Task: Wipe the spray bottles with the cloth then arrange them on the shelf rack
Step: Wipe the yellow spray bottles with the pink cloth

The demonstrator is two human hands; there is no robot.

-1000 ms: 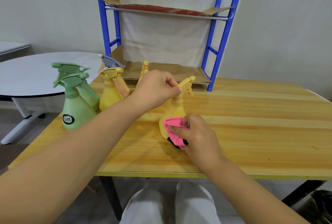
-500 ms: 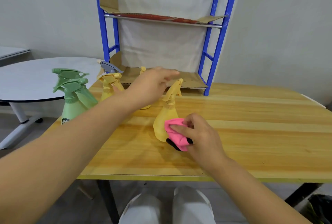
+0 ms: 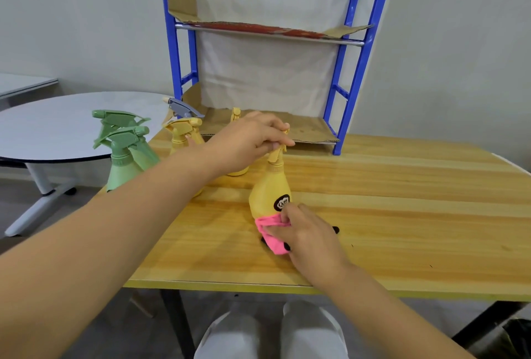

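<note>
Cardboard sheets (image 3: 304, 128) on blue shelf rack (image 3: 360, 71)

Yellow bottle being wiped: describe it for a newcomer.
On the wooden table, before the blue shelf rack, stands a yellow spray bottle. Only it is gripped at the trigger by the left hand, with the right hand holding a pink cloth against its base.

Black round label (image 3: 283, 203) on the yellow spray bottle (image 3: 268, 190), white lettering too blurred for reading
</note>
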